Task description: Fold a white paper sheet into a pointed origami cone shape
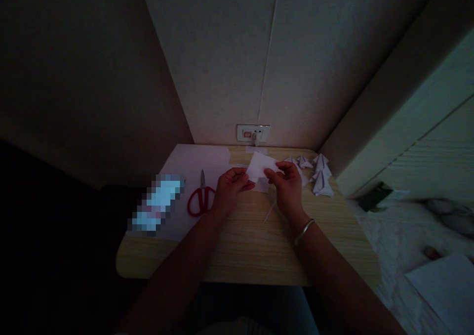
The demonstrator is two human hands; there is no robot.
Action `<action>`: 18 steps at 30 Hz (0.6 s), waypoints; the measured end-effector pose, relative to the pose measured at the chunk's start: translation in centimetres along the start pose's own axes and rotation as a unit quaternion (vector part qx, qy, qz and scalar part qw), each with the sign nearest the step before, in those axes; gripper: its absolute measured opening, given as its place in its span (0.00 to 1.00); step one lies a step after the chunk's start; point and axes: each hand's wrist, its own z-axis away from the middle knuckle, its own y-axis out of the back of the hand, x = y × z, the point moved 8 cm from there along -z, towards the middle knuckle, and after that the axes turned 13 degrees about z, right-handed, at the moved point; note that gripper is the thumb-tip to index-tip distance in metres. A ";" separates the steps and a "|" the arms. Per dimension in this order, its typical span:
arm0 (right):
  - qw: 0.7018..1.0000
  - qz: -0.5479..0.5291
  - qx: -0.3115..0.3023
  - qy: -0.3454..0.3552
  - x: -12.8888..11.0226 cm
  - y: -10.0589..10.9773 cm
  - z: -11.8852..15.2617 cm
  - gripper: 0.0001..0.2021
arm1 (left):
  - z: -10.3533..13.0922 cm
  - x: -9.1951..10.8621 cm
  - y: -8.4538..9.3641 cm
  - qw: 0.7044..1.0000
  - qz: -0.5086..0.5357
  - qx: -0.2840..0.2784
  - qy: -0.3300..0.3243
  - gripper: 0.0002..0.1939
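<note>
A small piece of white paper (260, 166), apparently folded, is held up above the table between my two hands. My left hand (233, 186) pinches its lower left corner, fingers closed on it. On the other side, my right hand (287, 184) grips the right edge between thumb and fingers, with a bangle on that wrist. Beneath the hands lies another white paper piece (262, 185), partly covered. Red-handled scissors (202, 196) rest left of my left hand, points toward the wall. Several folded white paper shapes (322, 183) stand to the right of my right hand.
A large white sheet (177, 164) covers the left part of the wooden table (259, 256), with a lit, pixelated phone-like device (157, 204) on it. A thin white strip (269, 211) lies near my right wrist. The wall behind has a socket (253, 133).
</note>
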 end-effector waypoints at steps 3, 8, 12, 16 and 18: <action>1.000 -0.005 0.005 0.011 -0.2 0.2 -0.1 0.20 | 0.0 0.1 0.0 1.000 -0.003 -0.009 -0.003 0.14; 0.998 0.044 0.007 0.033 -0.8 0.2 0.1 0.24 | -0.1 -0.2 -0.1 0.999 -0.040 -0.006 0.018 0.16; 0.998 0.047 -0.009 0.046 -1.2 -0.2 0.4 0.25 | 0.0 -0.5 -0.1 0.997 -0.072 -0.007 0.026 0.15; 1.000 -0.010 -0.012 0.016 -0.7 -0.4 0.4 0.27 | -0.2 -0.4 0.4 0.997 -0.072 0.011 0.011 0.14; 0.999 -0.039 -0.016 -0.016 -0.1 -0.5 0.5 0.26 | -0.2 -0.1 0.6 0.997 -0.070 0.025 0.000 0.14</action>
